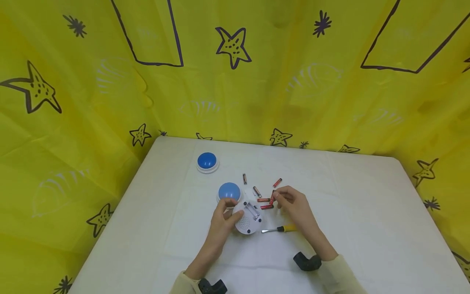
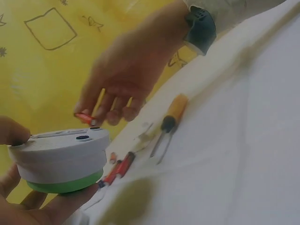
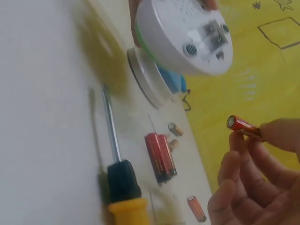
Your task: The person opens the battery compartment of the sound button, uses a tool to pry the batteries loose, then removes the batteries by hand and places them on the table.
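My left hand (image 1: 222,222) grips a round white button (image 1: 247,223) turned underside up, its battery compartment (image 1: 252,210) uncovered. A green edge of the button (image 2: 65,183) shows below in the left wrist view. My right hand (image 1: 296,206) pinches a red battery (image 3: 244,127) between thumb and fingertips, beside the button and apart from it. Under that hand, red batteries (image 3: 161,158) lie side by side on the table. A screwdriver (image 1: 284,228) with a yellow and black handle lies just below the right hand.
Two blue-domed buttons, one farther back (image 1: 207,161) and one nearer (image 1: 229,191), stand on the white table (image 1: 352,196). Loose batteries lie beyond my hands, among them one at the back (image 1: 244,178). A yellow patterned curtain (image 1: 257,90) hangs behind the table.
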Demonstrator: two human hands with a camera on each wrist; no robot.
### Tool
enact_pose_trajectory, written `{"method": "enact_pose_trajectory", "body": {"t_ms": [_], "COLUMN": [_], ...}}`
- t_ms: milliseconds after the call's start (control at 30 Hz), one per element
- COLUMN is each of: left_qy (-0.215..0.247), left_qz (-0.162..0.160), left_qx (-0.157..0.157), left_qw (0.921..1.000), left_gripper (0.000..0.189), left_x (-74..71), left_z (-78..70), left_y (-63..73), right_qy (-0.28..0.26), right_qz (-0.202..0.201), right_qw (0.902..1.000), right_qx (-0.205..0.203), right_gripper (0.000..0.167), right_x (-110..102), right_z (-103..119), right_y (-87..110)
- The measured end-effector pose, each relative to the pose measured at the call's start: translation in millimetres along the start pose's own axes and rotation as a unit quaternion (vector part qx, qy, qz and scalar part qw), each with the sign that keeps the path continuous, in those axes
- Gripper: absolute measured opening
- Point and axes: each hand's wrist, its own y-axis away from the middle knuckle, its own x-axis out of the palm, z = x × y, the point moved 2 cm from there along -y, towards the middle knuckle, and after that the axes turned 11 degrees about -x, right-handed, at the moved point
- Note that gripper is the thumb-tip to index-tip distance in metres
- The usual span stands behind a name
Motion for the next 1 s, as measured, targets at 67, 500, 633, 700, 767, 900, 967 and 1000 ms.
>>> {"method": "enact_pose_trajectory", "body": {"t_ms": [67, 500, 633, 700, 767, 900, 967, 1000], "left_qy": [-0.006, -0.071, -0.112, -0.133, -0.151, -0.196, -0.222, -0.234], "left_qz": [-0.009, -0.095, -0.123, -0.136, -0.150, -0.173, -0.184, -0.186], "left_qx": [0.014, 0.130, 0.168, 0.190, 0.214, 0.254, 0.267, 0.272], "left_qw": [0.9998, 0.9844, 0.9716, 0.9631, 0.9535, 0.9310, 0.9197, 0.9145], "left_gripper": [0.036, 0.031, 0.030, 0.029, 0.029, 0.028, 0.028, 0.028], "left_x": [-6.9, -57.8, -68.7, -73.5, -78.4, -88.1, -92.9, -95.1], "left_z": [-2.3, -21.2, -26.2, -29.3, -31.9, -35.2, -35.5, -35.7], "left_y": [-0.4, 2.4, 3.0, 3.2, 2.1, -3.7, -8.1, -10.2], "right_qy": [0.014, 0.119, 0.166, 0.182, 0.194, 0.208, 0.217, 0.224], "right_qz": [-0.001, 0.010, 0.004, 0.004, 0.007, 0.013, 0.016, 0.017], "right_qw": [0.9996, 0.9892, 0.9832, 0.9804, 0.9781, 0.9747, 0.9721, 0.9703], "right_qx": [0.024, 0.085, 0.077, 0.076, 0.074, 0.080, 0.087, 0.090], "right_gripper": [0.026, 0.029, 0.028, 0.028, 0.028, 0.029, 0.030, 0.030], "right_x": [-3, -14, -15, -14, -14, -13, -12, -12], "right_z": [-2, -13, -16, -17, -18, -19, -19, -19], "right_y": [-5.5, -28.0, -31.8, -33.7, -35.9, -39.7, -41.3, -42.0]}}
